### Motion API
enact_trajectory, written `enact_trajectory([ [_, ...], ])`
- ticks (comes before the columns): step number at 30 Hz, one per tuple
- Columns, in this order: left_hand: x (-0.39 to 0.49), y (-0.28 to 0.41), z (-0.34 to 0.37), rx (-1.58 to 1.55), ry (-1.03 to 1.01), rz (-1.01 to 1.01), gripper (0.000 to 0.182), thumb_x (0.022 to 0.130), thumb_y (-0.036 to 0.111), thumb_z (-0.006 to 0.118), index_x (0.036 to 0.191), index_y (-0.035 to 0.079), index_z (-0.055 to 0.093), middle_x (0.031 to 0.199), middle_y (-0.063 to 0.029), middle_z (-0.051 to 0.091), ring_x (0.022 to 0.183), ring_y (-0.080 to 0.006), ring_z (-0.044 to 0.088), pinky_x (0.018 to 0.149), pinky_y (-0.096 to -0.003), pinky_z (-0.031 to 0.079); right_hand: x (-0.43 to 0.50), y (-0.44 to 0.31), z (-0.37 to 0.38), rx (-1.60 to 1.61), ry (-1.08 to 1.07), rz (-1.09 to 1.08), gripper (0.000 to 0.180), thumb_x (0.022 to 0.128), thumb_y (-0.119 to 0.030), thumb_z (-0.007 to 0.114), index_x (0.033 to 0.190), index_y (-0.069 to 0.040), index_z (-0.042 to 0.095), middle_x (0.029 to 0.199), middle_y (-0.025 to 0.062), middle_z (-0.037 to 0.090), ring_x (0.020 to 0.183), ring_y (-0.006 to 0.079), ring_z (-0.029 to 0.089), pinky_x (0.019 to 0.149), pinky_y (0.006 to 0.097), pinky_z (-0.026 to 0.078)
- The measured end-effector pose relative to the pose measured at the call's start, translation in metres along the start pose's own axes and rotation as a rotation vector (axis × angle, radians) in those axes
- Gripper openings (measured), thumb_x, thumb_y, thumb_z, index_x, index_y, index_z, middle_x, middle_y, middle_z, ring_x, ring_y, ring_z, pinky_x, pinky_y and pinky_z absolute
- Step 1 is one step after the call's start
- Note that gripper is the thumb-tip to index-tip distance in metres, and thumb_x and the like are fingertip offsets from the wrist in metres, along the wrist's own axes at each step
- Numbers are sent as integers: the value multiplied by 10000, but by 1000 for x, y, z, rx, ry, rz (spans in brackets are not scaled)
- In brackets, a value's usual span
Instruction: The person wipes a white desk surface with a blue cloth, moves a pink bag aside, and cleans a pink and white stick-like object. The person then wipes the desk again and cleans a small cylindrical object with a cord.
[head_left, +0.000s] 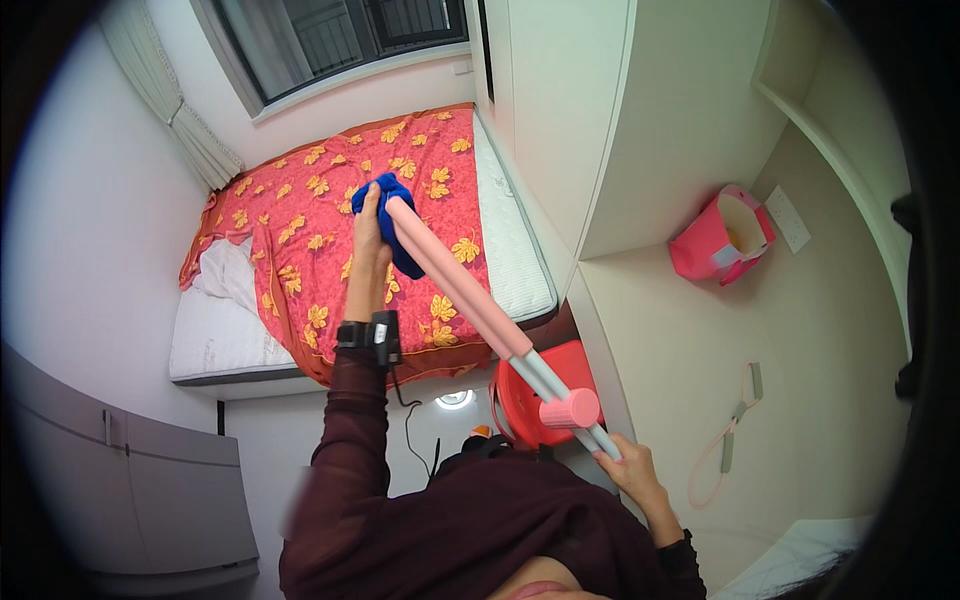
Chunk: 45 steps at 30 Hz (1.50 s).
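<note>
A piece of exercise equipment with two parallel bars runs slantwise before me, its long pink foam sleeves (465, 277) ending in grey tubes (541, 379). Across the tubes sits a short pink cylinder (574, 409). My right hand (634, 469) grips the lower end of the tubes. At the far end, my left hand (371, 232) holds a blue cloth (405, 255) against the foam. Part of the cloth hangs below the bars; whether the fingers also clasp the foam is hidden.
Beyond lies a bed with a red leaf-patterned cover (300, 247). A red plastic chair (525, 405) stands under the bars. To the right, a desk (660, 360) carries a pink bag (705, 247) and a figure-eight resistance band (727, 439). A grey cabinet (172, 495) stands at left.
</note>
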<state>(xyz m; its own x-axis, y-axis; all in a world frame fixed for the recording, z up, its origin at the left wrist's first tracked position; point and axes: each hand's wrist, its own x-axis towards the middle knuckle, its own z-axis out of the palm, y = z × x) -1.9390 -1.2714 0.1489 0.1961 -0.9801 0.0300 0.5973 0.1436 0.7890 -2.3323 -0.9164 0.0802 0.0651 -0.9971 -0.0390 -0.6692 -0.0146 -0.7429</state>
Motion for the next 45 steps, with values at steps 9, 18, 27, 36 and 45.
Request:
enact_trajectory([
  [9,-33,-8,5,226,-124,323,205,831,154,736,999,56,671,949,9,663,845,-85,606,774,-240,485,0,15,13,27,10,18,231,810,-216,720,973,-78,631,692,166,625,640,365,627,550,406,484],
  [18,-31,-25,-9,89,126,281,148,896,138,649,967,11,676,895,-31,669,741,-122,624,673,-256,514,-3,20,21,-50,80,-29,221,811,-225,715,982,-105,641,717,150,636,639,352,631,552,407,490],
  [27,-67,-18,-61,7,204,304,183,903,142,613,1036,21,646,929,-51,669,820,-159,639,742,-292,525,-7,25,22,-50,60,-95,218,799,-208,718,971,-101,638,746,130,647,653,332,638,565,389,497],
  [36,-92,-20,-31,211,286,167,358,961,364,534,834,35,590,755,-7,564,668,-76,536,577,-258,442,28,-11,25,-350,163,-293,312,764,-64,658,1058,-16,564,898,137,639,797,322,630,682,409,499],
  [45,-134,-51,44,157,163,127,360,962,393,525,970,39,592,867,1,582,785,-86,546,713,-287,463,71,-56,37,-331,264,-330,315,783,-92,666,1069,-26,551,851,134,642,740,317,636,629,414,499],
])
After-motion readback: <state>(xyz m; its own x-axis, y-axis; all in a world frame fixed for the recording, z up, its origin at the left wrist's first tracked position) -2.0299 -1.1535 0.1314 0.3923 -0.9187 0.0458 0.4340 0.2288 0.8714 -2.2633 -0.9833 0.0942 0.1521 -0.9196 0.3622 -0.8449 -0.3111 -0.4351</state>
